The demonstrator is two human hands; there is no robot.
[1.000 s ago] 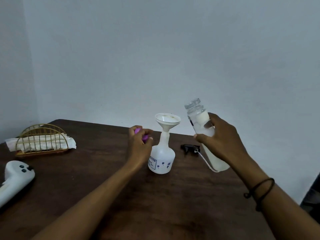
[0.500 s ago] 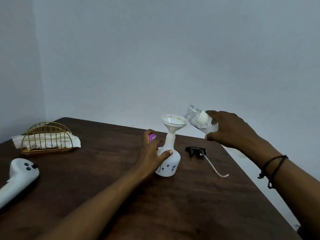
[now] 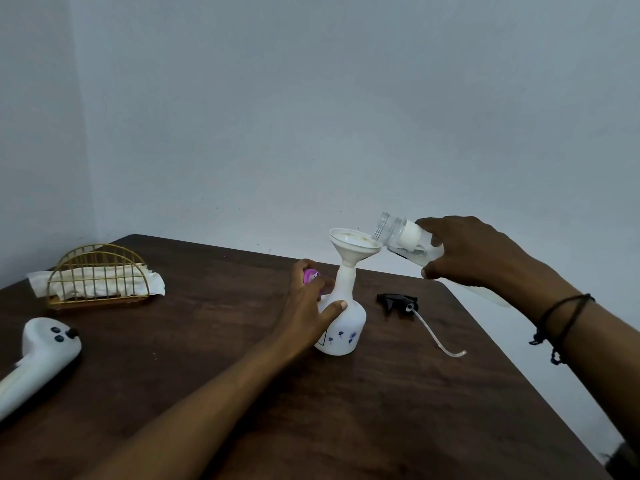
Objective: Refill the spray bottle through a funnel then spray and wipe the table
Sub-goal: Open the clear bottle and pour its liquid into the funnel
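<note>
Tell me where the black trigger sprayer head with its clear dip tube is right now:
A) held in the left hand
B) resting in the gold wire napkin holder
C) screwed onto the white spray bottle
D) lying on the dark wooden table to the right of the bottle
D: the black trigger sprayer head lies flat on the dark wooden table, right of the white spray bottle, whose neck carries the white plastic funnel instead.

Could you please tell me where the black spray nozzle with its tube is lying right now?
In the head view, the spray nozzle lies on the table to the right of the spray bottle, below the right hand.
</note>
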